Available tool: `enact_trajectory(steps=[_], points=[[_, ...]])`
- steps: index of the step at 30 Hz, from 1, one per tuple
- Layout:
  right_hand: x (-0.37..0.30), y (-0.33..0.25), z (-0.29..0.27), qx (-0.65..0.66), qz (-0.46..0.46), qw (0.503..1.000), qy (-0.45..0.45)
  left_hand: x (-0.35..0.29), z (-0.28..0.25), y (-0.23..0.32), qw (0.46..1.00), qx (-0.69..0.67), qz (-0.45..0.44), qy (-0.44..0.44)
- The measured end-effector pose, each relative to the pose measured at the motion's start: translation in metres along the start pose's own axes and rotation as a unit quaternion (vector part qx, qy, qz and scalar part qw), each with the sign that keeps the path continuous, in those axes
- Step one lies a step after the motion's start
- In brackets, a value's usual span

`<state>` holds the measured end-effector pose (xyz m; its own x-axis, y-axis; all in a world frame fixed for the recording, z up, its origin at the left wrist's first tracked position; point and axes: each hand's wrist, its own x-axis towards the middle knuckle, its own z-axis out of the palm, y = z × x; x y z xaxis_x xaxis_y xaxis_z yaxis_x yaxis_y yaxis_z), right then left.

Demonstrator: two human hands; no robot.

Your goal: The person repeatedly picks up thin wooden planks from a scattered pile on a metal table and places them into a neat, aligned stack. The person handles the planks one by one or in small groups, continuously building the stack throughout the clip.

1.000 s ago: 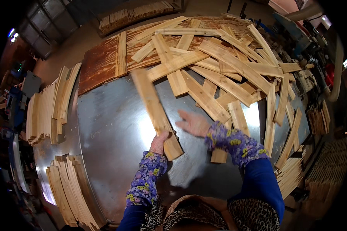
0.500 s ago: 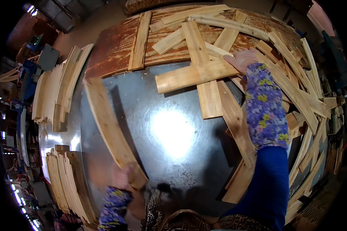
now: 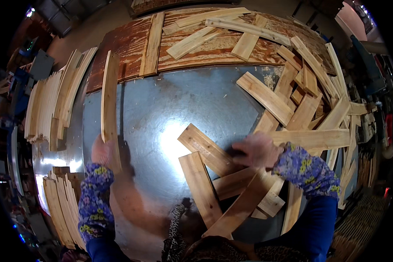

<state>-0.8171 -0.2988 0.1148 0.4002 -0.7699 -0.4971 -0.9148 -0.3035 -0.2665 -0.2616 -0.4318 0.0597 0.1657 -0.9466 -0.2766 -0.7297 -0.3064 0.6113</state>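
My left hand (image 3: 101, 150) clamps the long wooden slat (image 3: 109, 100) low; it looks light and stiff. My right hand (image 3: 256, 149) presses flat, open, on the loose slats (image 3: 209, 150).

Left hand (image 3: 101, 150) grips the near end of a long wood slat (image 3: 109, 107) standing over the left of the metal table (image 3: 161, 105). Right hand (image 3: 257, 150) presses on a slat (image 3: 207, 149) in the loose pile (image 3: 310, 105) at right. Stacked slats (image 3: 48, 107) far left.

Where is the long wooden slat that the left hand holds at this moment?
In the head view the long wooden slat stands on the left of the metal table, gripped at its lower end by the left hand, beside the stacked slats.
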Motion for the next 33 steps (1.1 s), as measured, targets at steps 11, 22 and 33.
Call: enact_trajectory(steps=[11, 22, 33], points=[[0.052, 0.155, -0.07, 0.041, 0.342, 0.923, 0.17, 0.121, -0.002, 0.083, 0.94, 0.326, -0.011, 0.104], [0.002, 0.13, -0.006, -0.116, 0.299, 0.936, 0.147, 0.238, 0.05, 0.213, 0.92, 0.377, 0.104, 0.009], [0.002, 0.11, -0.007, -0.1, 0.293, 0.939, 0.152, 0.133, 0.099, 0.254, 0.911, 0.338, 0.208, -0.111]])
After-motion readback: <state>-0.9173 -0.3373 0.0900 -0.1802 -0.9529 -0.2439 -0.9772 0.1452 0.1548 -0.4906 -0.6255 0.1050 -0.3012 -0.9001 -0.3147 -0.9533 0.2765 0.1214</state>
